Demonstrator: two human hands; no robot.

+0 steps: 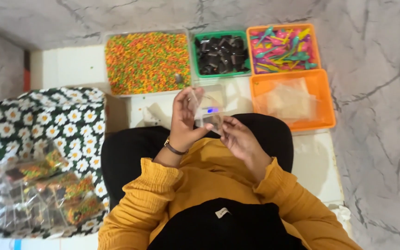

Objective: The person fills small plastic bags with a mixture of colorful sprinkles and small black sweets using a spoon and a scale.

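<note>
My left hand and my right hand are raised together over my lap, both gripping a small clear plastic bag between thumbs and fingers. The bag looks empty and is held upright. Just behind it sits a small scale with a blue lit display and a clear tray on top. I wear mustard-yellow sleeves and a bracelet on the left wrist.
A clear tub of small orange, green and yellow candies, a green bin of dark wrapped pieces, an orange bin of coloured plastic spoons and an orange bin of clear bags stand beyond. A daisy-print box with filled packets stands left.
</note>
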